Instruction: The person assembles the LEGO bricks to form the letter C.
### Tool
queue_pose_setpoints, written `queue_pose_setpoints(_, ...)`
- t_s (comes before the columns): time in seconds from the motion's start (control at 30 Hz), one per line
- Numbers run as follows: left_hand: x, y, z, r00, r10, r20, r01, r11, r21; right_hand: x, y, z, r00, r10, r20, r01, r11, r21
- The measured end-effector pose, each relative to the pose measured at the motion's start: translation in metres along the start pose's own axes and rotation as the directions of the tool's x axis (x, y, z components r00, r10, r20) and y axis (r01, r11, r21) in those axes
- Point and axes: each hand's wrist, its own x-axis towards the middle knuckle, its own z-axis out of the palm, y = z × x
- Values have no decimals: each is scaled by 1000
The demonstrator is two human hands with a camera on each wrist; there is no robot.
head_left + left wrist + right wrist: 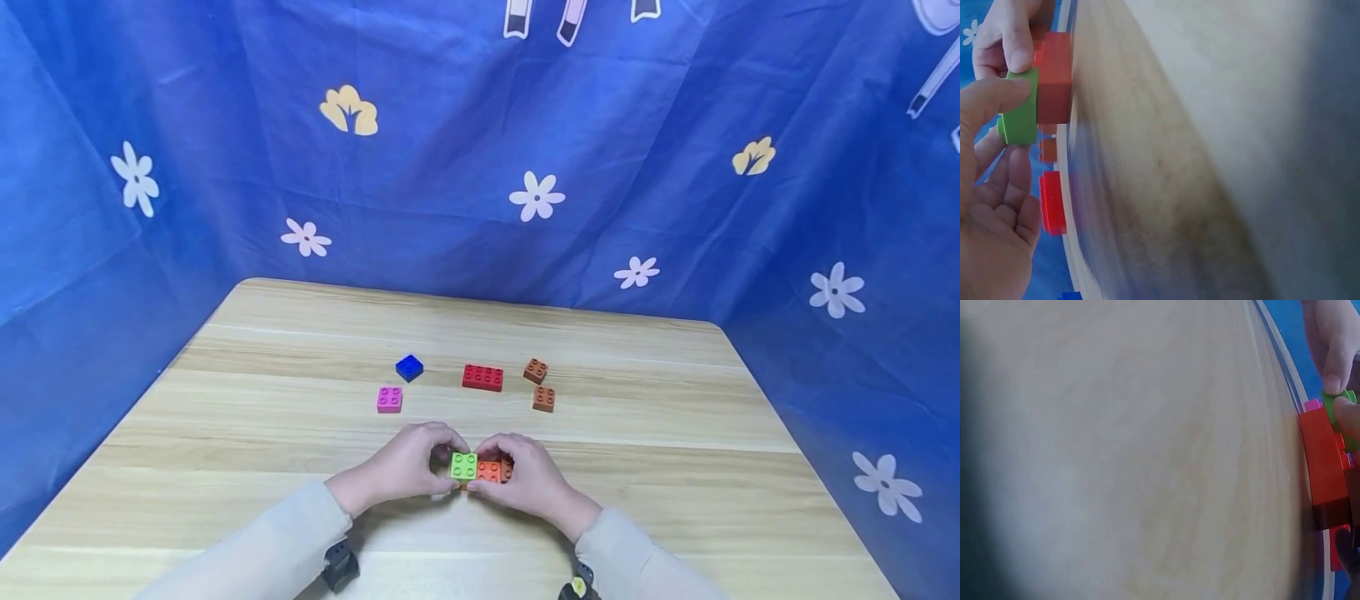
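A light green brick (463,465) sits over the left end of a longer orange brick (489,472). The thumb and fingers of my left hand (417,463) pinch the green brick from the left. At the right end, my right hand (528,477) grips the orange brick, its thumb reaching to the green brick's edge. A brown brick (507,469) sits on the orange one, partly covered by the right hand. In the left wrist view, the green brick (1021,107) lies against the studded face of the orange brick (1054,78).
Farther back on the wooden table (315,333) lie a blue brick (409,367), a pink brick (389,400), a long red brick (482,377) and two brown bricks, one behind (536,371) the other (543,399). A blue patterned cloth (450,167) hangs around the table.
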Motion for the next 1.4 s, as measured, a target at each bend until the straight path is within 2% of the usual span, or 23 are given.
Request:
queue_pose_setpoints(0.13, -1, -4, -3, 1000, -10, 11, 10, 1000, -13, -1, 1, 0, 1000, -18, -17, 18, 1000, 8)
queue_pose_setpoints(0.3, -6, -12, -12, 999, -36, 8, 36, 999, -5, 0, 0, 0, 1000, 7, -4, -7, 1000, 12)
queue_pose_setpoints(0.47, -11, -24, -25, 996, -56, -70, 58, 998, 24, -1, 1, 0, 999, 34, 11, -34, 999, 12)
queue_pose_setpoints(0.57, -12, -32, -32, 986, -76, -150, 84, 996, 43, -1, 0, 0, 999, 47, 17, -47, 999, 15)
queue_pose_setpoints(0.7, -12, -44, -42, 961, -115, -250, 136, 988, 67, -1, -1, 0, 998, 56, 22, -56, 998, 18)
queue_pose_setpoints(0.87, -12, -57, -53, 933, -160, -321, 200, 975, 93, 0, 0, 0, 998, 57, 29, -58, 998, 25)
queue_pose_setpoints(1.0, -11, -64, -59, 923, -200, -328, 237, 969, 76, 0, 0, 0, 998, 59, 32, -60, 998, 28)
queue_pose_setpoints(1.17, -10, -70, -63, 918, -263, -298, 292, 955, 56, 1, -1, 0, 998, 56, 33, -57, 998, 40)
queue_pose_setpoints(1.4, -7, -73, -63, 915, -298, -272, 336, 936, 106, 0, 0, 0, 999, 41, 22, -42, 998, 46)
